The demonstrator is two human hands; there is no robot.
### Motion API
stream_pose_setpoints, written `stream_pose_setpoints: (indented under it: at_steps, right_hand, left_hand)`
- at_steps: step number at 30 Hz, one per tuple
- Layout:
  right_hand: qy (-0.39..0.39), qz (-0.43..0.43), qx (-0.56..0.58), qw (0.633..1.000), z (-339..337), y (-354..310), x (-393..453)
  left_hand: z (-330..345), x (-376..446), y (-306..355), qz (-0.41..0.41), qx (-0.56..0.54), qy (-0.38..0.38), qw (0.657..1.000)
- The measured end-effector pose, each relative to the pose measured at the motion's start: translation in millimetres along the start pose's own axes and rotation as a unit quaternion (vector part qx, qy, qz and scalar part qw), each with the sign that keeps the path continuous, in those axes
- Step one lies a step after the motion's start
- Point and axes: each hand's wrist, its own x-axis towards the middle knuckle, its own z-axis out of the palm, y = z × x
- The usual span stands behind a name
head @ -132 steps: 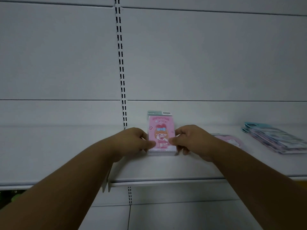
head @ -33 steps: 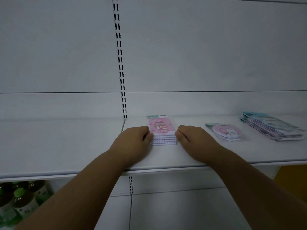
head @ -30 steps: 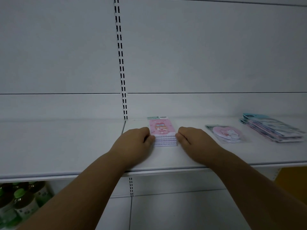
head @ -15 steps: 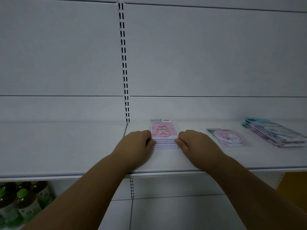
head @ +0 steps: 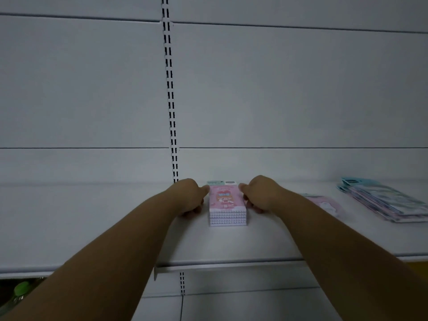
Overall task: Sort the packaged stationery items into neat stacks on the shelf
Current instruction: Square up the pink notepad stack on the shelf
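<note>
A stack of pink packaged notepads (head: 227, 206) with a cartoon girl on top rests on the white shelf (head: 92, 228), near the back wall. My left hand (head: 188, 196) presses against the stack's left side and my right hand (head: 260, 194) against its right side, fingertips on the upper packs. A single pink round-printed pack (head: 324, 203) lies flat to the right, partly hidden by my right forearm. A slanted pile of blue and pink packs (head: 386, 201) sits at the far right.
A slotted upright rail (head: 171, 100) runs down the white back panel just left of the stack. Green-capped bottles (head: 20, 291) show on the level below at the lower left. A yellow surface (head: 416, 267) shows under the shelf edge at right.
Both hands slid further back along the sides of the pink stack, from its front corners towards its rear. The stack's front edge is now uncovered. The camera view tilted slightly.
</note>
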Motion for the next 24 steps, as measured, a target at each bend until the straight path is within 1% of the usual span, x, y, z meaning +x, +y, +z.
stream_pose_setpoints:
  at_steps: [2, 5, 11, 19, 21, 23, 24]
  right_hand:
    - [-0.014, -0.012, -0.013, 1.0, 4.0, -1.6, 2.4]
    - [-0.007, -0.022, -0.027, 0.999, 6.2, -2.2, 1.3]
    - [-0.003, -0.01, -0.026, 1.0, 8.4, -4.6, 0.5]
    - [0.009, 0.002, -0.009, 1.0, 7.3, -4.2, -4.0]
    - [0.048, -0.004, -0.032, 0.998, 2.7, -4.1, -6.1]
    - [0.102, -0.027, -0.055, 0.993, -8.4, -1.7, -11.5]
    - [0.129, -0.043, -0.067, 0.988, -16.0, 1.1, -16.0]
  left_hand:
    - [1.3, 3.8, 2.6, 0.004, 0.008, -0.008, 1.0]
    - [6.0, 6.7, 3.4, 0.015, 0.017, -0.004, 1.0]
    - [10.0, 11.3, 2.7, 0.021, 0.05, 0.011, 0.998]
    - [1.9, 6.4, 3.7, 0.011, 0.017, 0.01, 1.0]
    - [-3.2, 3.4, 6.3, 0.026, 0.067, 0.042, 0.996]
    - [-5.6, -4.0, 14.0, 0.072, 0.138, 0.118, 0.981]
    - [-5.1, -10.2, 20.5, 0.1, 0.156, 0.158, 0.97]
